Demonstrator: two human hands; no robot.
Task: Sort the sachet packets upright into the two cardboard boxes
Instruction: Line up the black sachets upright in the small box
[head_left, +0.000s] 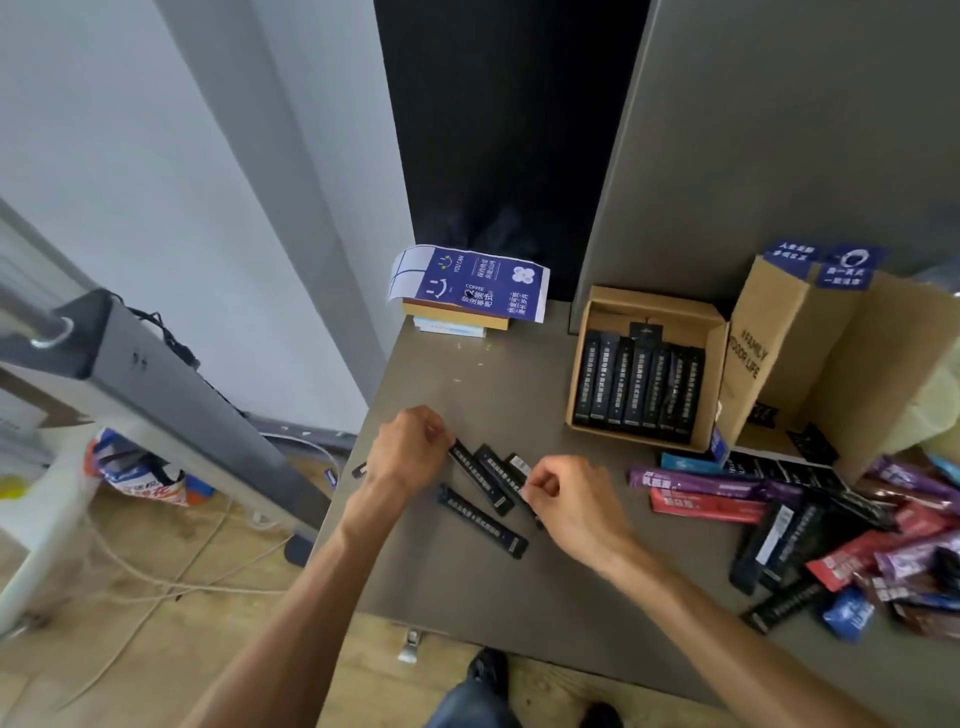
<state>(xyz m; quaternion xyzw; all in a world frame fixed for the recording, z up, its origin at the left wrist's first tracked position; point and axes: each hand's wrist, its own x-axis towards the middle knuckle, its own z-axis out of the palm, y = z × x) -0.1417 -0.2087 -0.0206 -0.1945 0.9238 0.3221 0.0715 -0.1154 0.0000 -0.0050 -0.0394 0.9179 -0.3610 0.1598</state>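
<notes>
Head view: the person stands at a grey table (493, 587) with both arms reaching over its near left part. A few black sachets (491, 475) lie slanted on the table between the hands. The left hand (410, 449) has its fingers curled round their upper left ends. The right hand (566, 501) pinches their lower right ends with curled fingers. Another black sachet (483, 522) lies flat just below them, touched by neither hand.

Further back on the right stands a small cardboard box (649, 304) with a row of black packets (639, 387) upright inside it. A taller cardboard box (779, 332), flaps open, touches its right side. In front of the boxes, a heap of mixed sachets (841, 525) in purple, red, blue and black is spread over the table's right part. A stack of books (457, 322) under a blue leaflet (467, 283) sits at the far left corner.
</notes>
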